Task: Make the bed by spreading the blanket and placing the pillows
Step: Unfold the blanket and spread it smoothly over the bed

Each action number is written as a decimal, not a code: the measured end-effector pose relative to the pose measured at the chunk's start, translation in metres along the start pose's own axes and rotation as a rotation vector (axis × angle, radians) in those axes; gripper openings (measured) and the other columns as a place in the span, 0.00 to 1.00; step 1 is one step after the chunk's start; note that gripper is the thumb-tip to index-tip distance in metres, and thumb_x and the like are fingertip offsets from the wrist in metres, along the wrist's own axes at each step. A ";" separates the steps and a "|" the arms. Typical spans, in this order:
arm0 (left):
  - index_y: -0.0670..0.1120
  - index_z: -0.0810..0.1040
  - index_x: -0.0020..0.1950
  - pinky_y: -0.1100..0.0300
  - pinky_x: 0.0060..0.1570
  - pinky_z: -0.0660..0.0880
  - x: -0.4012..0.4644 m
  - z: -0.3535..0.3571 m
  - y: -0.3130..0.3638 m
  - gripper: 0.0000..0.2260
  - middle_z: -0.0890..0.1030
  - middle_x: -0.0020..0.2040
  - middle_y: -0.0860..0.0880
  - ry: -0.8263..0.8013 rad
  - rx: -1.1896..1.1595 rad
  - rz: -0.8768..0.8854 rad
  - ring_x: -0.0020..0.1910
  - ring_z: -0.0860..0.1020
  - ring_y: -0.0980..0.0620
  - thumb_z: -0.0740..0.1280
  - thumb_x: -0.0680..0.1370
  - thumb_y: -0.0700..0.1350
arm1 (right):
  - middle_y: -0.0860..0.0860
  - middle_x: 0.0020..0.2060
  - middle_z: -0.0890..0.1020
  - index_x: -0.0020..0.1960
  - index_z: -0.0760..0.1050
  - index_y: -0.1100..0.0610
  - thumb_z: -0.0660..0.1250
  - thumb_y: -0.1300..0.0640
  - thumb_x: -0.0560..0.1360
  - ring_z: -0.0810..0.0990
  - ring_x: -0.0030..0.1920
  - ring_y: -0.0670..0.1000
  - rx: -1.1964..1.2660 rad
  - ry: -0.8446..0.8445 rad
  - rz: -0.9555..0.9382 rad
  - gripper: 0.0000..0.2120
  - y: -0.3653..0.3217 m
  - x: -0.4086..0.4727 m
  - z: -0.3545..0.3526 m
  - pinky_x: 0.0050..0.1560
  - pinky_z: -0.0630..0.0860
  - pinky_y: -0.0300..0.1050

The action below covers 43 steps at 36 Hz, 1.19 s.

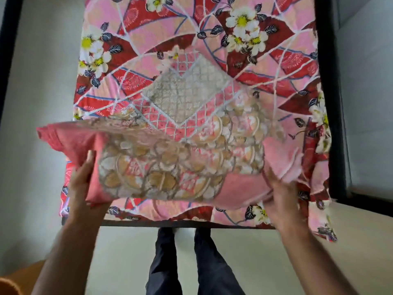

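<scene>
A pink pillow (161,167) with a gold and white scalloped pattern hangs blurred above the near end of the bed. My left hand (81,179) grips its left end and my right hand (280,196) grips its right end. Beneath it a pink and red floral blanket (191,39) lies spread over the whole bed. A second pillow (189,92) with a pale lattice pattern appears to lie on the blanket just beyond the held one, partly hidden by it.
The bed's dark frame (327,103) runs along the right side and the near edge. Pale floor surrounds the bed. My legs (191,262) in dark trousers stand at the foot. An orange object (19,277) sits at the lower left corner.
</scene>
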<state>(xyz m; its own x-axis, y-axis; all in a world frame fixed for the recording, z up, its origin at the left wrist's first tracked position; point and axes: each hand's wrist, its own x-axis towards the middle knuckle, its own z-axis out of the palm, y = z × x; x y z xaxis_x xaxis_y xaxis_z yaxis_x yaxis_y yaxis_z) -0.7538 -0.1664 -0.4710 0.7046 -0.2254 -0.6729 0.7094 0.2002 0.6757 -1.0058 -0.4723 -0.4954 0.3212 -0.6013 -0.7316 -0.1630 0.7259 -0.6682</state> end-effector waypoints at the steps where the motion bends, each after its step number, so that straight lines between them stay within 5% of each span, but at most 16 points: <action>1: 0.45 0.74 0.72 0.37 0.68 0.71 -0.002 -0.011 -0.003 0.28 0.74 0.72 0.41 0.001 0.012 -0.045 0.70 0.73 0.41 0.73 0.76 0.55 | 0.54 0.48 0.87 0.60 0.81 0.54 0.66 0.65 0.80 0.87 0.46 0.53 -0.042 0.007 0.081 0.12 0.021 -0.006 -0.012 0.39 0.84 0.48; 3: 0.45 0.80 0.65 0.50 0.52 0.83 -0.003 -0.028 -0.016 0.16 0.85 0.56 0.46 0.069 0.146 -0.067 0.53 0.85 0.48 0.67 0.79 0.47 | 0.62 0.55 0.85 0.66 0.77 0.62 0.68 0.66 0.78 0.86 0.47 0.58 -0.158 0.010 0.264 0.17 0.060 -0.013 -0.032 0.40 0.85 0.52; 6: 0.41 0.78 0.67 0.57 0.39 0.83 -0.007 -0.059 -0.041 0.16 0.87 0.46 0.47 0.183 0.259 -0.147 0.40 0.86 0.51 0.65 0.80 0.41 | 0.61 0.51 0.85 0.68 0.74 0.64 0.68 0.67 0.78 0.86 0.45 0.59 -0.244 0.034 0.390 0.18 0.089 -0.006 -0.052 0.47 0.85 0.53; 10: 0.43 0.80 0.58 0.57 0.38 0.83 -0.025 -0.080 -0.069 0.12 0.86 0.45 0.45 0.183 0.254 -0.282 0.39 0.85 0.49 0.65 0.81 0.50 | 0.64 0.57 0.83 0.68 0.73 0.62 0.68 0.64 0.79 0.84 0.53 0.65 -0.316 0.011 0.344 0.18 0.086 0.019 -0.057 0.50 0.82 0.68; 13: 0.42 0.80 0.58 0.57 0.41 0.83 -0.036 -0.081 -0.086 0.19 0.84 0.48 0.43 0.120 0.341 -0.259 0.42 0.84 0.49 0.71 0.76 0.55 | 0.57 0.63 0.81 0.71 0.71 0.55 0.75 0.54 0.73 0.82 0.60 0.59 -0.399 0.151 0.277 0.28 0.080 0.044 -0.054 0.59 0.81 0.61; 16: 0.39 0.75 0.68 0.51 0.52 0.83 -0.038 -0.084 -0.097 0.19 0.82 0.61 0.38 0.135 0.444 -0.196 0.55 0.83 0.42 0.69 0.79 0.44 | 0.53 0.63 0.80 0.72 0.69 0.52 0.76 0.54 0.70 0.80 0.62 0.56 -0.291 0.265 0.162 0.33 0.067 0.059 -0.045 0.64 0.78 0.62; 18: 0.41 0.76 0.66 0.49 0.53 0.82 -0.038 -0.085 -0.101 0.16 0.82 0.61 0.38 0.205 0.479 -0.158 0.57 0.82 0.39 0.69 0.79 0.39 | 0.51 0.61 0.80 0.71 0.69 0.55 0.75 0.59 0.74 0.80 0.60 0.54 -0.214 0.321 0.057 0.29 0.054 0.064 -0.038 0.66 0.76 0.57; 21: 0.50 0.76 0.62 0.53 0.52 0.82 -0.033 -0.082 -0.101 0.15 0.83 0.58 0.46 0.287 0.535 -0.088 0.56 0.83 0.46 0.70 0.78 0.38 | 0.50 0.64 0.79 0.74 0.68 0.54 0.79 0.50 0.69 0.79 0.63 0.52 -0.163 0.400 0.028 0.37 0.041 0.085 -0.041 0.70 0.73 0.53; 25: 0.51 0.71 0.68 0.57 0.58 0.80 -0.016 -0.078 -0.097 0.21 0.80 0.61 0.51 0.346 0.524 -0.016 0.56 0.81 0.57 0.72 0.77 0.41 | 0.47 0.52 0.86 0.59 0.77 0.49 0.84 0.33 0.50 0.85 0.53 0.52 -0.191 0.419 0.058 0.42 0.044 0.123 -0.073 0.61 0.81 0.54; 28: 0.56 0.71 0.61 0.53 0.63 0.77 -0.009 -0.071 -0.099 0.16 0.79 0.57 0.54 0.342 0.559 0.048 0.55 0.80 0.58 0.69 0.79 0.40 | 0.47 0.50 0.87 0.54 0.79 0.52 0.83 0.39 0.60 0.86 0.50 0.52 -0.242 0.335 0.104 0.29 0.034 0.098 -0.060 0.56 0.83 0.57; 32: 0.50 0.69 0.66 0.66 0.55 0.77 -0.006 -0.064 -0.090 0.16 0.79 0.57 0.56 0.363 0.570 0.194 0.53 0.79 0.65 0.67 0.81 0.38 | 0.48 0.52 0.86 0.55 0.80 0.51 0.81 0.44 0.65 0.86 0.50 0.55 -0.247 0.302 0.076 0.23 0.042 0.076 -0.053 0.50 0.82 0.66; 35: 0.44 0.72 0.69 0.61 0.59 0.78 -0.005 -0.074 -0.072 0.19 0.80 0.61 0.49 0.458 0.546 0.299 0.58 0.81 0.57 0.70 0.79 0.42 | 0.45 0.50 0.87 0.58 0.80 0.55 0.78 0.55 0.72 0.87 0.50 0.48 -0.115 0.340 -0.017 0.16 0.059 0.048 -0.058 0.53 0.84 0.52; 39: 0.47 0.74 0.68 0.56 0.63 0.77 -0.007 -0.101 -0.054 0.19 0.80 0.63 0.47 0.553 0.651 0.395 0.61 0.80 0.52 0.69 0.77 0.44 | 0.44 0.48 0.88 0.55 0.80 0.53 0.78 0.58 0.72 0.86 0.52 0.48 -0.028 0.420 0.032 0.13 0.108 -0.009 -0.081 0.54 0.83 0.49; 41: 0.52 0.73 0.65 0.64 0.57 0.76 -0.008 -0.112 -0.053 0.17 0.80 0.60 0.50 0.570 0.828 0.385 0.56 0.80 0.54 0.67 0.77 0.45 | 0.45 0.48 0.87 0.56 0.80 0.54 0.77 0.56 0.72 0.86 0.52 0.49 -0.075 0.467 0.145 0.14 0.139 -0.037 -0.096 0.47 0.84 0.46; 43: 0.51 0.69 0.69 0.59 0.56 0.75 -0.007 -0.125 -0.056 0.23 0.79 0.62 0.50 0.625 1.047 0.340 0.58 0.78 0.48 0.67 0.74 0.47 | 0.48 0.42 0.85 0.56 0.78 0.57 0.73 0.54 0.77 0.86 0.42 0.50 -0.191 0.439 0.287 0.11 0.167 -0.060 -0.109 0.37 0.83 0.45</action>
<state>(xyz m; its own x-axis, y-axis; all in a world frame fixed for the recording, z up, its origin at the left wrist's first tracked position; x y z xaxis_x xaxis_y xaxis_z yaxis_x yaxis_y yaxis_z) -0.7965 -0.0567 -0.5415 0.9388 0.2335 -0.2530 0.3392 -0.7534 0.5633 -1.1537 -0.3514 -0.5781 -0.1730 -0.5003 -0.8484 -0.3657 0.8325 -0.4163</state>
